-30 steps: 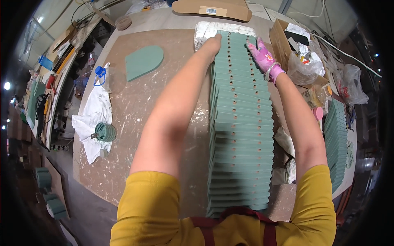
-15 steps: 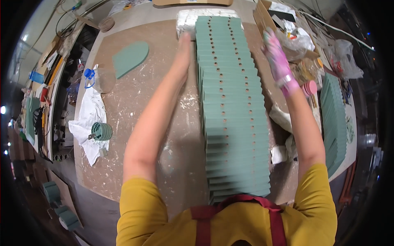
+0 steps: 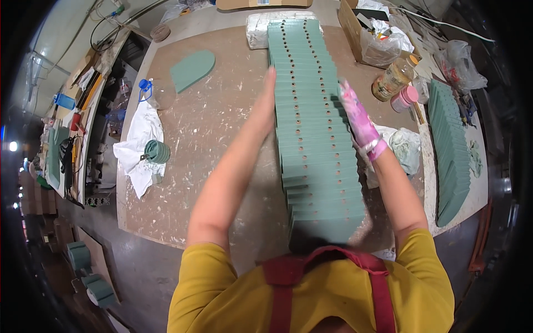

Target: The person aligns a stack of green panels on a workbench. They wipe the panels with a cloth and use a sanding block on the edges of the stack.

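Note:
A long row of overlapping green boards (image 3: 311, 116), each with two small holes, runs from near my body to the far side of the table. Bare and stretched out flat, my left hand (image 3: 268, 100) lies along the left edge of the row. My right hand (image 3: 358, 116), in a pink-and-white stained glove, is at the right edge with its fingers extended. Neither hand grips anything. The row's far end leans on a white wrapped block (image 3: 257, 33). One loose green board with a rounded end (image 3: 192, 69) lies at the far left.
On the left are a green tub (image 3: 157, 151) on a white cloth (image 3: 136, 147) and a clear bottle with a blue cap (image 3: 145, 86). To the right stand a jar (image 3: 391, 80), a pink-lidded container (image 3: 404, 99), a cardboard box (image 3: 351, 33) and another row of green boards (image 3: 451, 155).
Both hands have moved inward to the row's sides and a little nearer to my body. The near boards of the row now sit tilted differently, and the view has shifted slightly.

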A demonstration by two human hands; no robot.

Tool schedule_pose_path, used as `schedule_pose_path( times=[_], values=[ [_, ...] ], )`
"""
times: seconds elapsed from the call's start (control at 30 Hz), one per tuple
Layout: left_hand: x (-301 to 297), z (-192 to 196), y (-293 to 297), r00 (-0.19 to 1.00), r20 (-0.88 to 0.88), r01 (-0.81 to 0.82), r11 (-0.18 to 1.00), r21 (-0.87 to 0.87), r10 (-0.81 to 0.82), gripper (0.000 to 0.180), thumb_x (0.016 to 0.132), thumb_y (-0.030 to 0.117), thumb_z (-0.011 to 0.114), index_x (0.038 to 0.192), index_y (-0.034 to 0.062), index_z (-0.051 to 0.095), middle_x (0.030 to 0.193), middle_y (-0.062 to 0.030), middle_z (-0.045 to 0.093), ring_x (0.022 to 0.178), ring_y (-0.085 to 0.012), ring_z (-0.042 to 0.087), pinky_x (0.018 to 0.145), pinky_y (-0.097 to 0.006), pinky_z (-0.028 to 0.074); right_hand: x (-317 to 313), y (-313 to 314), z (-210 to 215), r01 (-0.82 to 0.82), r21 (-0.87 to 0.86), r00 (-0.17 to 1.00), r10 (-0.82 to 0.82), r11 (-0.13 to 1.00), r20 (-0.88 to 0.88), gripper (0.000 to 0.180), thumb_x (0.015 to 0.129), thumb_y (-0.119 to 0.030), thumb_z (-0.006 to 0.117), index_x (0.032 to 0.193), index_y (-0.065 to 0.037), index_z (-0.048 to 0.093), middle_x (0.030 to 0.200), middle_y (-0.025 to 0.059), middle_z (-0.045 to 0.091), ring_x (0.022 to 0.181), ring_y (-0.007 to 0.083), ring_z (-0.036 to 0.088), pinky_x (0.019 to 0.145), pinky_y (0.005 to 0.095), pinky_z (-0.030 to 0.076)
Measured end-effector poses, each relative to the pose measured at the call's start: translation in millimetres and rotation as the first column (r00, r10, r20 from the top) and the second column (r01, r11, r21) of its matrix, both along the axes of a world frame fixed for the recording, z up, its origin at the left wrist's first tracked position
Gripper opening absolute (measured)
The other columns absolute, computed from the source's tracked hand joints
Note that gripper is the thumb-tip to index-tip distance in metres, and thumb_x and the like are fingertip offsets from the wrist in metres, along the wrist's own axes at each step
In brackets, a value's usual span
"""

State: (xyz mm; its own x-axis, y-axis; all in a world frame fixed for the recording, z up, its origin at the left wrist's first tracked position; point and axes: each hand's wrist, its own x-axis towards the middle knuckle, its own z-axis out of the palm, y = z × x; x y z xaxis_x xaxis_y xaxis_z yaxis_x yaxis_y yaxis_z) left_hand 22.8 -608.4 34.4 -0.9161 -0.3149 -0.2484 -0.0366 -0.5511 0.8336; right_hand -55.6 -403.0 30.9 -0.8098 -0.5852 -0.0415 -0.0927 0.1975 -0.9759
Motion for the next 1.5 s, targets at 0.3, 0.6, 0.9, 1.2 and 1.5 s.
schedule_pose_path(
  times=[0.3, 0.6, 0.9, 1.2, 1.5],
  values=[
    [-34, -5, -18, 0.979, 0.198, 0.062, 0.992, -0.109, -0.040, 0.054, 0.096, 0.030, 0.041, 0.140, 0.0026, 0.028, 0.132, -0.0168, 0.046, 0.118, -0.0297, 0.049, 0.095, -0.045, 0.044, -10, -19, -15, 0.035, -0.065, 0.998, -0.039, 0.997, -0.053, 0.071, 0.095, -0.049, 0.041, 0.144, 0.000, 0.024, 0.152, 0.0159, 0.020, 0.140, 0.0226, 0.018, 0.112, 0.0301, 0.014],
    [47, -31, -29, 0.967, 0.166, -0.153, 0.962, -0.227, 0.193, 0.067, 0.094, 0.041, 0.044, 0.148, 0.0114, 0.018, 0.146, -0.0141, 0.028, 0.129, -0.0223, 0.033, 0.105, -0.039, 0.030, 16, 41, 15, 0.106, -0.144, 0.975, -0.074, 0.984, 0.211, 0.065, 0.097, -0.045, 0.042, 0.143, -0.001, 0.028, 0.148, 0.0128, 0.027, 0.134, 0.0203, 0.030, 0.109, 0.0303, 0.025],
    [251, -29, 118, 0.986, 0.155, 0.137, 0.827, -0.545, -0.061, 0.096, 0.073, -0.002, 0.056, 0.149, 0.0098, -0.002, 0.154, -0.0148, 0.011, 0.141, -0.0283, 0.015, 0.111, -0.039, 0.020, 176, 142, -14, 0.047, -0.347, 0.952, 0.063, 0.937, 0.298, 0.082, 0.090, -0.038, 0.058, 0.146, 0.001, 0.012, 0.149, 0.0201, 0.022, 0.137, 0.0297, 0.025, 0.112, 0.0352, 0.023],
    [246, -43, 162, 0.991, 0.134, 0.036, 0.955, -0.294, 0.004, 0.080, 0.084, 0.031, 0.067, 0.141, 0.0025, 0.020, 0.131, -0.0144, 0.043, 0.120, -0.0236, 0.043, 0.103, -0.036, 0.033, 203, 109, -38, 0.058, -0.269, 0.988, -0.094, 0.961, -0.123, 0.077, 0.088, -0.016, 0.062, 0.146, -0.001, 0.014, 0.149, 0.0210, 0.022, 0.139, 0.0289, 0.021, 0.109, 0.0361, 0.028],
    [247, -22, 164, 0.990, 0.132, -0.007, 0.942, -0.335, 0.054, 0.083, 0.084, 0.019, 0.065, 0.146, 0.0061, 0.012, 0.135, -0.0144, 0.040, 0.121, -0.0233, 0.043, 0.101, -0.035, 0.036, 47, 212, 12, 0.485, 0.518, 0.591, 0.172, 0.705, -0.788, 0.083, 0.081, -0.052, 0.060, 0.145, -0.009, 0.027, 0.150, 0.0173, 0.024, 0.138, 0.0345, 0.024, 0.112, 0.0437, 0.018]
  ],
)
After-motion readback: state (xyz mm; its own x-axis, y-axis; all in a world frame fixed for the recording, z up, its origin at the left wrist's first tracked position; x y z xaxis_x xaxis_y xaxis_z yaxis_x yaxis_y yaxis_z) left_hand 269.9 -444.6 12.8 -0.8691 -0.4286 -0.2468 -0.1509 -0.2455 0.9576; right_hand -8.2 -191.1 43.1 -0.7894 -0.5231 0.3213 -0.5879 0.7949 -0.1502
